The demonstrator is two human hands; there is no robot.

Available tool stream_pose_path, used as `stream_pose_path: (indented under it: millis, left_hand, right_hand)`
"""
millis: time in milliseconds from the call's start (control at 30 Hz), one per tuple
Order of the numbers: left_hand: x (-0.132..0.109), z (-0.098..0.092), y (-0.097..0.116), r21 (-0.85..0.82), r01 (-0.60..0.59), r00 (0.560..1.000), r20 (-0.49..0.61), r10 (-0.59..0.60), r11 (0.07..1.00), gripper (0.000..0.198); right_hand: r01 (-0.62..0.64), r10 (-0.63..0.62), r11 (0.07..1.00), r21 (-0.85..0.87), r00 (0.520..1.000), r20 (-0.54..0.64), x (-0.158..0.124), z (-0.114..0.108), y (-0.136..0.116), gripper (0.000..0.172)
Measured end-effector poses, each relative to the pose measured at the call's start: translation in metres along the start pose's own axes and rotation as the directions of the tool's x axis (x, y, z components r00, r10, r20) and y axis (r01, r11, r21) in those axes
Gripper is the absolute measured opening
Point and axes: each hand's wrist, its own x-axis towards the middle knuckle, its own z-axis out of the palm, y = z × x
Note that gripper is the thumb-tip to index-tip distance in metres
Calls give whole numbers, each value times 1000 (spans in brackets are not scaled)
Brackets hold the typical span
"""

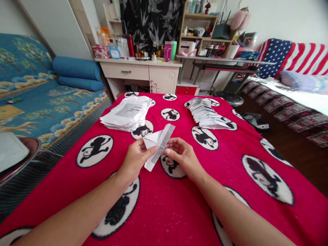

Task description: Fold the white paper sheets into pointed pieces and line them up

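A person's two bare forearms point(230, 206) stretch in from the lower corners, above a bright red cloth point(164, 212) printed with black monkeys in white ovals. They lead to two hands meeting near the middle, slightly raised. Between them is a piece of folded white paper point(159, 140), tilted, with a triangular flap on its left and a long greyish strip running diagonally. The left hand point(135, 155) grasps the triangular side, thumb on top of the paper and fingers behind. The right hand point(181, 153) pinches the strip's right edge between thumb and fingers.

Beyond the left hand, a loose stack of white sheets point(125, 112) lies on the cloth, a grey printed panel on its top sheet. Beyond the right hand, a row of folded papers point(206, 115) overlaps like fanned cards. Farther back stand a white dresser point(134, 73) and, to the left, a blue patterned sofa point(55, 100).
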Motion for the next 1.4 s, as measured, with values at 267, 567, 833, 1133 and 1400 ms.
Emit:
stream_pose_path:
  millis: [267,567,833,1133,1400]
  left_hand:
    - [-6,3,1,101,8,1000,22,-11,995,56]
    - [-5,-1,7,63,135,988,64,-139,989,30]
    - [1,-6,4,-33,85,996,-15,-86,996,29]
    - [10,-15,2,237,-47,996,-58,62,970,26]
    - [16,-28,-1,489,-142,972,-94,214,861,34]
  right_hand:
    - [-2,-7,980,-199,999,-44,-4,6,8,20]
    - [2,63,934,-357,984,169,-9,2,-1,8]
    - [-60,125,968,-243,958,260,-8,-3,-3,10]
    - [-116,154,981,-158,954,257,-8,-6,-7,9]
    - [-22,57,971,-238,988,144,-6,-8,-3,11]
